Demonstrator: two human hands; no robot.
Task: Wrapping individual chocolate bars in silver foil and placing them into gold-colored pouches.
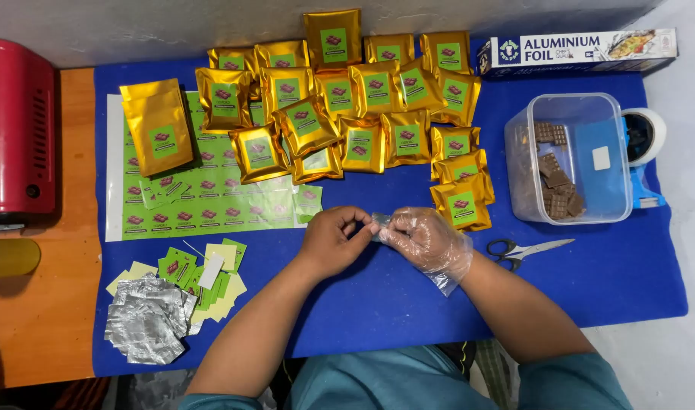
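While both hands — left hand (334,237) bare, right hand (427,239) gloved — pinch the small foil-wrapped piece (382,221) at frame centre, loose grip could tear foil — bare-finger contamination poss.

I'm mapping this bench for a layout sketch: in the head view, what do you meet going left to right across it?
Red machine → foil squares → label sheet → left hand → right hand → scissors → clear tub → tape dispenser.
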